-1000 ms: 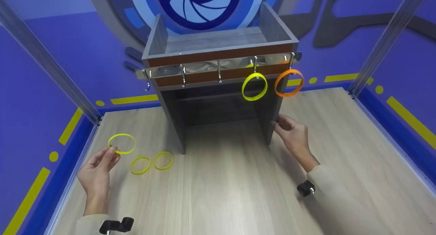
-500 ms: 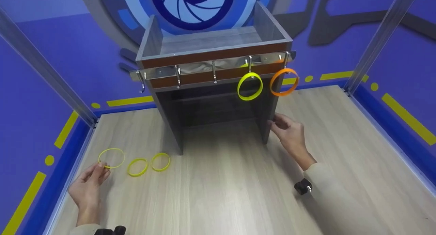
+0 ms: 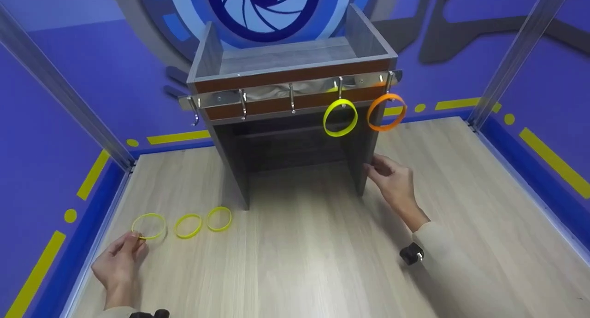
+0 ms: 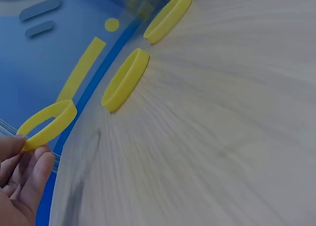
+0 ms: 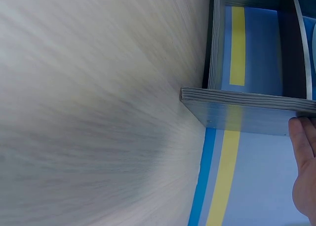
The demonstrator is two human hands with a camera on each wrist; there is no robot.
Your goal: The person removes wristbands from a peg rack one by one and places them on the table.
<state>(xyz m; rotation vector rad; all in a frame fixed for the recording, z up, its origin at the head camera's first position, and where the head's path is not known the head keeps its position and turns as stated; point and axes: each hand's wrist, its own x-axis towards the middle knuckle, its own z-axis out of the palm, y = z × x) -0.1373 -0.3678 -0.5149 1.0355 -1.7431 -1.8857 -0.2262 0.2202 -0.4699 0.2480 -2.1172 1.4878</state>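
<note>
One ring is pinched by its rim in the left hand; two more rings lie on the counter right of it; the right hand, fingers extended, touches the stand. Best to pinch lightly and brace the stand.

Purple-blue walls with yellow stripes border the wood-grain counter on three sides; grey posts stand at both rear corners.
</note>
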